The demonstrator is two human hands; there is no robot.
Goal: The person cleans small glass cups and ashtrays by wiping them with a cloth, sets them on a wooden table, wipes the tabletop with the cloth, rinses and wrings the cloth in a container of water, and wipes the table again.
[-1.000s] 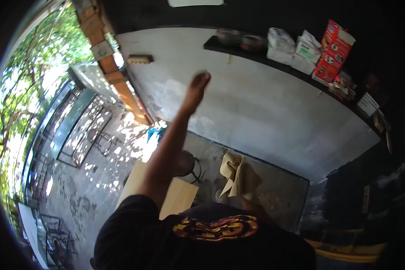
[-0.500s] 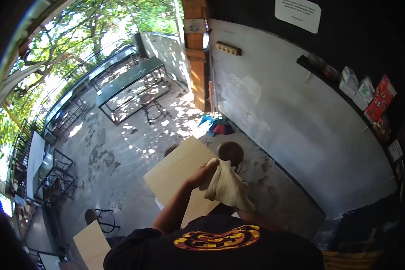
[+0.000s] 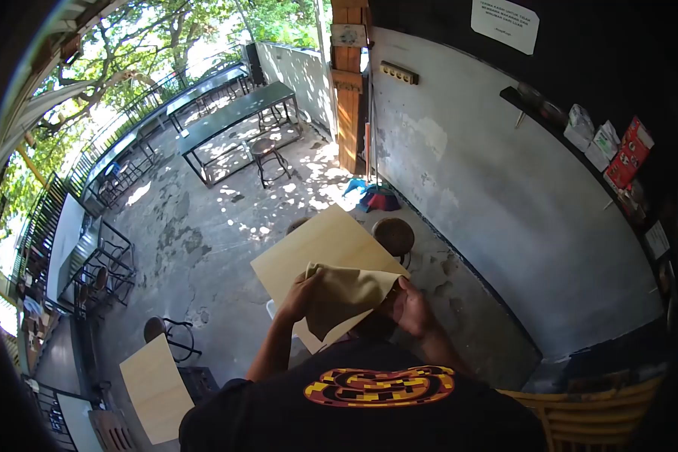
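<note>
A tan cloth (image 3: 346, 297) is stretched between my two hands, above a light wooden tabletop (image 3: 335, 237). My left hand (image 3: 301, 295) is closed on the cloth's left edge. At the opposite upper corner, my right hand (image 3: 413, 309) pinches the cloth between thumb and fingers. The cloth hangs in a loose fold and hides part of the tabletop. Whether it touches the surface I cannot tell.
Round stools (image 3: 393, 236) stand close to the tabletop's far side. A second wooden tabletop (image 3: 157, 388) is at lower left. Beyond are a long dark table (image 3: 237, 120), a broom (image 3: 380, 198) by the wall, and a yellow chair (image 3: 603, 410) at lower right.
The cloth, earlier bunched and hanging from my raised left hand, is now spread between both hands. My right hand has come out from behind it, and my left hand has moved left.
</note>
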